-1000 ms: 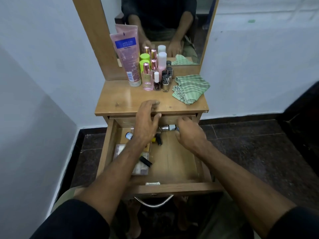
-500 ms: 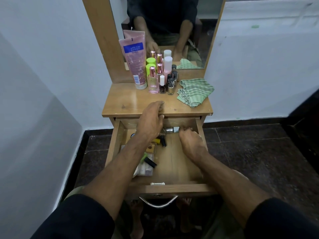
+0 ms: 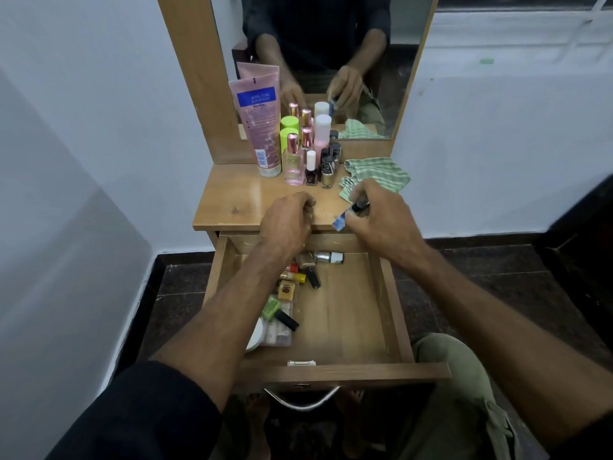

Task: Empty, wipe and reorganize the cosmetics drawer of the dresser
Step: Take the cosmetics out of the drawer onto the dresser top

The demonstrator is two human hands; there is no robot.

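The dresser's wooden drawer (image 3: 345,330) is pulled out below the dresser top (image 3: 238,197). Several small nail polish bottles (image 3: 306,272) and a clear plastic case (image 3: 277,333) lie along its left side. My right hand (image 3: 381,214) is raised over the dresser top's front edge and grips a blue nail polish bottle (image 3: 341,221) with a black cap. My left hand (image 3: 287,224) rests with curled fingers on the front edge of the top; nothing shows in it.
A pink tube (image 3: 258,124), green-capped and pink bottles (image 3: 293,157) and small polish bottles (image 3: 326,171) stand at the back of the top before the mirror (image 3: 331,44). A green striped cloth (image 3: 378,174) lies at the right. Walls flank the dresser.
My right hand has risen out of the drawer to the dresser top, holding the blue bottle. My left hand stays at the front edge. The camera has shifted.
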